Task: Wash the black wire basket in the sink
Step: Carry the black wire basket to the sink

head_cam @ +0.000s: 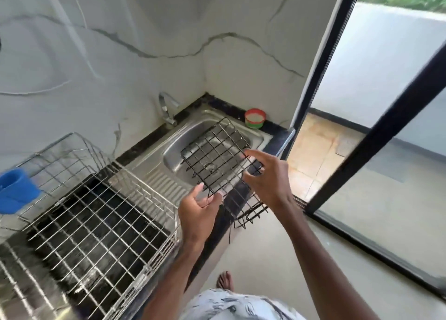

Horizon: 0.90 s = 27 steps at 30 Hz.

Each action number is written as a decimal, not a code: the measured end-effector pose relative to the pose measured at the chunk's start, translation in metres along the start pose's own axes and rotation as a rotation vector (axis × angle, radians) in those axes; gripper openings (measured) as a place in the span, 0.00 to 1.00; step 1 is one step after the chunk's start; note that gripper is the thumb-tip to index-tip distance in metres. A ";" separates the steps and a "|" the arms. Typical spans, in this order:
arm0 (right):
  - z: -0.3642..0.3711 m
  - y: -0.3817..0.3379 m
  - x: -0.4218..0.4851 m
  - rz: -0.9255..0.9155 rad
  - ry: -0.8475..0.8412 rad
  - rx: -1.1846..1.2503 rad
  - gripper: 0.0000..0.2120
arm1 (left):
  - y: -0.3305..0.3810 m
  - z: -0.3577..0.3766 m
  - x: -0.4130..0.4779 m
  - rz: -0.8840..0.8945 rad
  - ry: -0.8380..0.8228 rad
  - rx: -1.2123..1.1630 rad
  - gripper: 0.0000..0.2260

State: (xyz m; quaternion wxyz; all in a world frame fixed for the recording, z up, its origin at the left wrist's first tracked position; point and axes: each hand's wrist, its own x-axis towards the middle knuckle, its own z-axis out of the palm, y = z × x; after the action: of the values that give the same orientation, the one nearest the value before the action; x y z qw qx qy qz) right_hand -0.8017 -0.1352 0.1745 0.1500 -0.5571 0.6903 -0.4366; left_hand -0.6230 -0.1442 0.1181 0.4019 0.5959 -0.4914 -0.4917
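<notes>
Black wire basket (218, 154), tilted above sink (178, 139); left hand (198, 208) pinching corner, right hand (265, 175) clasping side. Wash not begun; next: lowering under tap (166, 110).

We lose the right edge of the black wire basket (217, 160) behind the right hand (268, 177), so its grip is unclear. The blue plastic cup (17, 189) runs off the left edge, the blurred silver wire dish rack (96, 223) off the bottom; the contents of the red-and-green round tub (255, 118) are too small to tell
</notes>
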 end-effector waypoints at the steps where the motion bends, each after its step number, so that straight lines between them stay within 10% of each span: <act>1: 0.000 0.005 0.015 0.006 -0.003 0.000 0.27 | 0.005 0.008 0.011 -0.002 -0.008 -0.001 0.34; 12: 0.025 0.049 0.165 -0.091 -0.222 0.033 0.27 | 0.039 0.066 0.108 -0.052 0.224 -0.071 0.44; 27: 0.067 0.090 0.322 -0.323 -0.602 0.124 0.14 | 0.074 0.127 0.213 -0.055 0.702 0.171 0.32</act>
State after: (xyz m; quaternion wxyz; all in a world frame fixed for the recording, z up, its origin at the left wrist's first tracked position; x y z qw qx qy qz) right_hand -0.9207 -0.4548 0.1565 0.3094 -0.7528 0.4900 -0.3121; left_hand -0.7544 -0.3673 0.1240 0.4816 0.7729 -0.3466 -0.2249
